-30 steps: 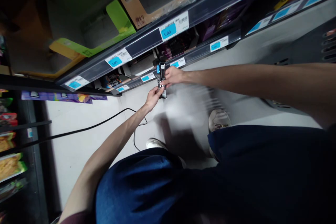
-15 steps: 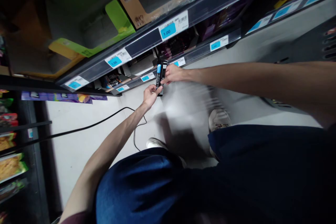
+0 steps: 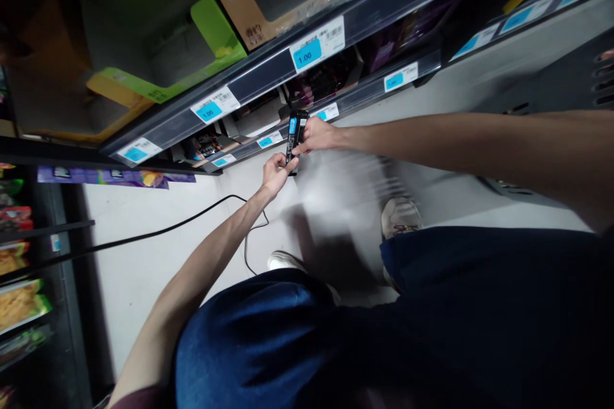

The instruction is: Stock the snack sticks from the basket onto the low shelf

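Note:
Between both hands is a small black snack packet with a blue patch and pale print, held lengthwise in front of the lowest shelf. My left hand pinches its near end between thumb and fingers. On the far right side, my right hand grips the upper part, its fingertips partly hidden by the packet. Just behind, an open carton of dark purple packets sits on the bottom shelf. The exact kind of snack is too small to read.
Shelf rails with blue price tags run diagonally above the hands. Open display cartons stand on the shelf over them. A black cable crosses the pale floor. Bagged snacks hang at the left; a dark grey slotted panel lies right.
The packet has turned slightly in my fingers, its top tilting a little to the right. Both hands keep their grip in nearly the same place.

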